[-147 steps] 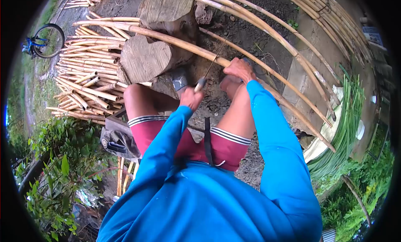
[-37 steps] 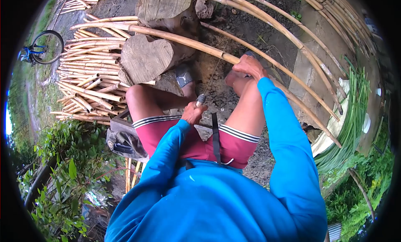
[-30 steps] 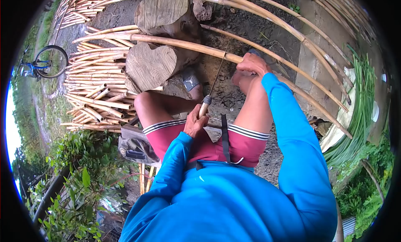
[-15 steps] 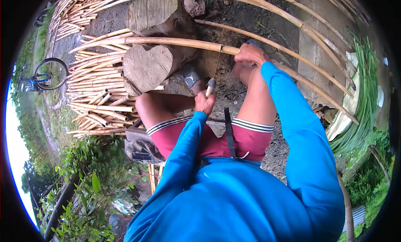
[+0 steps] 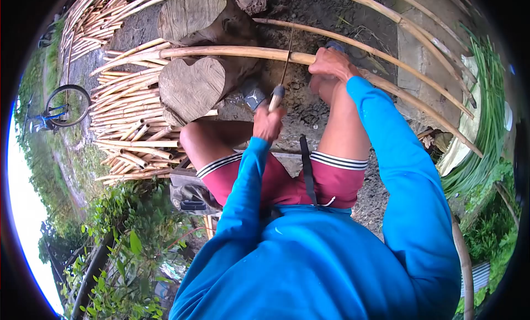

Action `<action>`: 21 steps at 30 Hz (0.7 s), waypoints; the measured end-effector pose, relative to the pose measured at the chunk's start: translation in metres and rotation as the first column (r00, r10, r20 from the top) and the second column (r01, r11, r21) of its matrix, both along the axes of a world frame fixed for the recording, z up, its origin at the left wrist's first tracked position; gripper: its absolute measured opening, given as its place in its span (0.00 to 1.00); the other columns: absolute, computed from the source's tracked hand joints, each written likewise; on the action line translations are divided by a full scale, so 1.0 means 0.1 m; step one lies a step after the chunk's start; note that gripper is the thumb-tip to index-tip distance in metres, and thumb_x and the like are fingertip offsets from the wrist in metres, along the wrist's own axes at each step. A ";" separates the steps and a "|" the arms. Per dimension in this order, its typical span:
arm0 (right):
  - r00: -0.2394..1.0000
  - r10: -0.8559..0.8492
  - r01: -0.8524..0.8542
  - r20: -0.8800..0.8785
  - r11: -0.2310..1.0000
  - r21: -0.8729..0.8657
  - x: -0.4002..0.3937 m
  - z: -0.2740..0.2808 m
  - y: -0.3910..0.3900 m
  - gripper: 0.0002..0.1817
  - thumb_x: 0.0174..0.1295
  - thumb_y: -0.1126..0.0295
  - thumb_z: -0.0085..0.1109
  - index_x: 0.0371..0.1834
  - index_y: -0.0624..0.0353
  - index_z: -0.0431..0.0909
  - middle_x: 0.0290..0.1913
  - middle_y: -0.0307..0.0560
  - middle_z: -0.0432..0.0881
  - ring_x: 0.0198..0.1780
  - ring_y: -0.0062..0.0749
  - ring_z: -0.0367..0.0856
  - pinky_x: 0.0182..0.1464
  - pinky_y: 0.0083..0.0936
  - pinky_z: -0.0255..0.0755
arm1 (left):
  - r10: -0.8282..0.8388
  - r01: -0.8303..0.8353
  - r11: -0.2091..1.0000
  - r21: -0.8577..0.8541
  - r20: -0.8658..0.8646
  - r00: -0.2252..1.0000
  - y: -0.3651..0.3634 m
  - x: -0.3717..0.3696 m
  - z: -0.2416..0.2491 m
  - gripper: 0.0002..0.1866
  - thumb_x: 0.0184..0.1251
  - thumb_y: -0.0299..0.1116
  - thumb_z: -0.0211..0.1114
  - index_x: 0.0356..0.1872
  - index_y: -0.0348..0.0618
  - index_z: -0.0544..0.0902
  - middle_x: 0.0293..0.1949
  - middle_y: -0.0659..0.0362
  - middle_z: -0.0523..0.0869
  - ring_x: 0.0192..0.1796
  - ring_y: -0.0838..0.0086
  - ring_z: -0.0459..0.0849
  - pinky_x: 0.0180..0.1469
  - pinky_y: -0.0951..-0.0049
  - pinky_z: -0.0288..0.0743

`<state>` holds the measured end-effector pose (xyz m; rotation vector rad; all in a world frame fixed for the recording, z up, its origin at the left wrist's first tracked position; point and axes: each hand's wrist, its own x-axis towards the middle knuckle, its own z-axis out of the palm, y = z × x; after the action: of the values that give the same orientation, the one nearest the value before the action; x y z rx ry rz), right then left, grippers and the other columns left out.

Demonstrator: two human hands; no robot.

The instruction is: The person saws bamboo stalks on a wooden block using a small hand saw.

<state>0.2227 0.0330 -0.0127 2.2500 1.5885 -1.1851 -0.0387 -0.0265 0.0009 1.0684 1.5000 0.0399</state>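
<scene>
My left hand is closed round the handle of a long, thin-bladed tool. Its dark blade runs up from the handle and crosses a long bamboo pole, just left of my other hand. My right hand grips that pole above my right knee. The left part of the pole passes over the gap between two cut logs, the heart-shaped log and the upper log. Whether the blade has entered the bamboo is too small to tell.
Cut bamboo pieces lie piled at the left, near a bicycle. More long poles curve across the upper right. Long green leaves lie at the right edge. A dark bag is beside my left thigh.
My left hand and the tool have moved slightly up and left towards the pole. My right hand still grips the pole, and the whole view has shifted a little.
</scene>
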 end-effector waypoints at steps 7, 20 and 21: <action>1.000 -0.010 0.010 -0.004 1.000 -0.007 0.03 0.09 -0.02 0.22 0.45 0.59 0.58 0.44 0.54 0.88 0.49 0.64 0.85 0.54 0.61 0.82 0.60 0.45 0.75 | -0.093 0.108 0.965 0.238 -0.073 0.993 -0.58 -0.47 0.06 0.18 0.56 0.45 0.65 0.31 0.35 0.83 0.21 0.51 0.82 0.22 0.67 0.81 0.30 0.62 0.74; 1.000 -0.014 0.014 -0.003 1.000 0.011 -0.01 0.21 -0.07 0.23 0.46 0.58 0.58 0.44 0.58 0.87 0.50 0.67 0.84 0.55 0.61 0.82 0.60 0.43 0.75 | -0.215 0.246 0.915 0.320 -0.127 0.968 -0.35 -0.37 -0.09 0.18 0.56 0.44 0.63 0.35 0.36 0.84 0.29 0.41 0.84 0.38 0.53 0.87 0.43 0.56 0.76; 1.000 -0.017 0.017 -0.007 0.999 0.027 0.02 0.21 -0.02 0.23 0.46 0.58 0.58 0.44 0.58 0.87 0.50 0.67 0.84 0.55 0.61 0.82 0.60 0.43 0.75 | -0.133 0.163 0.949 0.269 -0.126 0.983 -0.61 -0.54 0.08 0.17 0.56 0.43 0.64 0.34 0.37 0.84 0.28 0.42 0.84 0.37 0.53 0.86 0.42 0.57 0.76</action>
<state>0.2249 0.0312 0.0083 2.2832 1.5997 -1.1836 -0.0932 -0.0871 0.0085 1.4276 1.5347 0.0918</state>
